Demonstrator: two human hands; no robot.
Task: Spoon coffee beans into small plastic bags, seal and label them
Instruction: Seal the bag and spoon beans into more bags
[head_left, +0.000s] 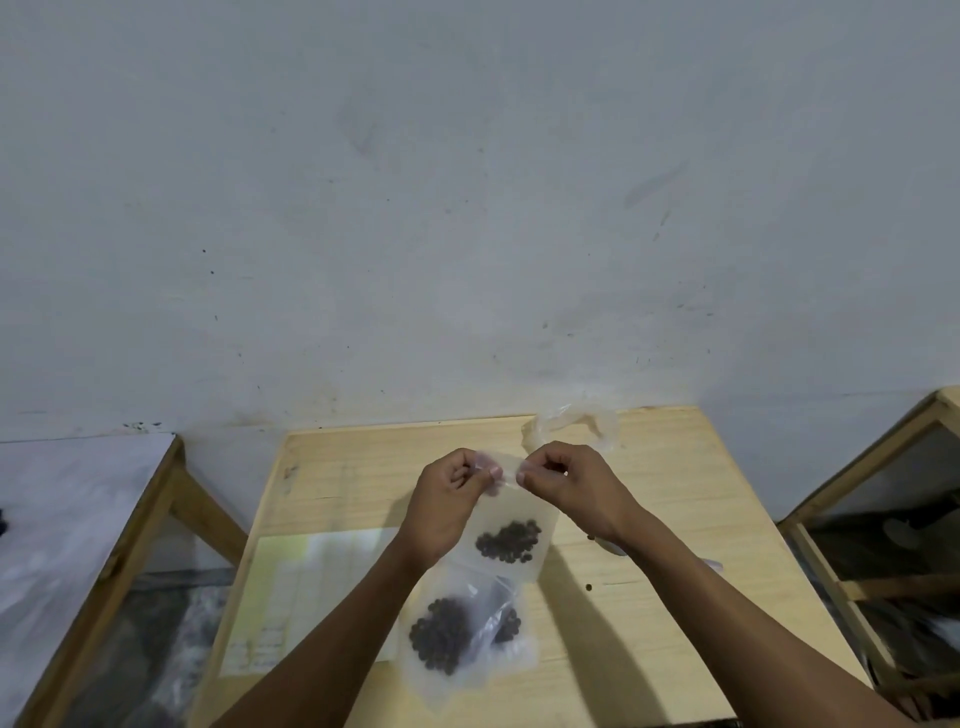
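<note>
I hold a small clear plastic bag above the wooden table, with a clump of dark coffee beans in its lower part. My left hand pinches the bag's top edge at the left. My right hand pinches the same edge at the right, close beside the left. Below, flat on the table, lie filled bags of beans, partly overlapping. Two loose beans rest on the table to the right.
A sheet of labels or paper lies on the table's left half. Crumpled clear plastic sits at the table's far edge by the wall. Wooden-framed tables stand left and right. A pale object shows under my right wrist.
</note>
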